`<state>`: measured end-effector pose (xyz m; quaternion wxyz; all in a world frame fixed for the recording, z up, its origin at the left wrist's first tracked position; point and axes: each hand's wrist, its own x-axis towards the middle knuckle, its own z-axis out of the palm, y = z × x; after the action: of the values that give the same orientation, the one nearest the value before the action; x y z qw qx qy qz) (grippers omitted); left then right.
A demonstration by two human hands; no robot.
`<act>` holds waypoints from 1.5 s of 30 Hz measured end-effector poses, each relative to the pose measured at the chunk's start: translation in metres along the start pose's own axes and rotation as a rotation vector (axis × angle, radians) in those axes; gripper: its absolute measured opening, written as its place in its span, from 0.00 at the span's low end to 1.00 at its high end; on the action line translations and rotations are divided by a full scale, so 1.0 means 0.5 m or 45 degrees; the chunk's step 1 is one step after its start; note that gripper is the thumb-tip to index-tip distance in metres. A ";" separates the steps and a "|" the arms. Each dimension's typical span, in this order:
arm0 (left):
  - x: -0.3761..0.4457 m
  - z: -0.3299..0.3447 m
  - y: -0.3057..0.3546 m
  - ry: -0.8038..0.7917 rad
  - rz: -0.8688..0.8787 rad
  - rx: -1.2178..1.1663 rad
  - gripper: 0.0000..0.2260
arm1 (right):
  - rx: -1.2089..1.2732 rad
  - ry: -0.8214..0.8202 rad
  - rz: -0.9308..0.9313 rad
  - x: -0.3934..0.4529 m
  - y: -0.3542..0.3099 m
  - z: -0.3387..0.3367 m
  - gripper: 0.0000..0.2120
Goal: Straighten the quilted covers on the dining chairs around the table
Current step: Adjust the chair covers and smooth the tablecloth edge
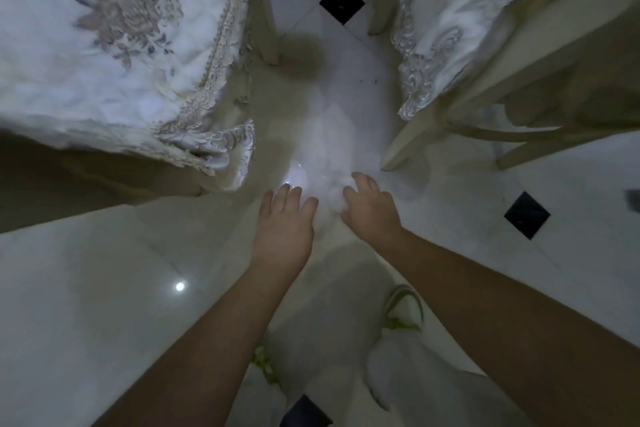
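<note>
two hands, left (282, 218) and right (369, 206), reach out loosely spread and hold nothing, over the floor (86, 270) between two chairs. left cover (104, 45) hangs rumpled at its corner; right cover (446, 21) droops. a one-sided tug could skew either cover.

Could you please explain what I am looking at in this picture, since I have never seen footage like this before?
There is no machine here: a person wears a wide-angle camera on the head, looking down at their own bare arms. The left hand and the right hand reach out over the pale tiled floor, fingers relaxed, holding nothing. At upper left is a chair's quilted cover with an embroidered flower and lace edge; at upper right, a second covered chair. The person's shoes show below.
</note>
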<state>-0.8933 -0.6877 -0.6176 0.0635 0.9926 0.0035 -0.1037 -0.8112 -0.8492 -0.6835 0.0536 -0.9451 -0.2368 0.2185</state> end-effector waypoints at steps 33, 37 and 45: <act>-0.311 -1.191 0.192 0.526 0.134 -0.081 0.14 | 0.365 0.434 -0.164 -0.613 -0.256 -1.196 0.17; -0.287 -1.244 0.193 0.583 0.205 -0.096 0.13 | 0.459 0.544 -0.068 -0.635 -0.267 -1.259 0.10; -0.277 -1.345 0.195 0.668 0.397 -0.126 0.13 | 0.596 0.329 0.178 -0.713 -0.318 -1.367 0.32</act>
<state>-0.8887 -0.6984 0.0757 0.1239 0.9697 -0.1274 0.1674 -0.8615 -0.8755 0.1017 0.2852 -0.9411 -0.1054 0.1480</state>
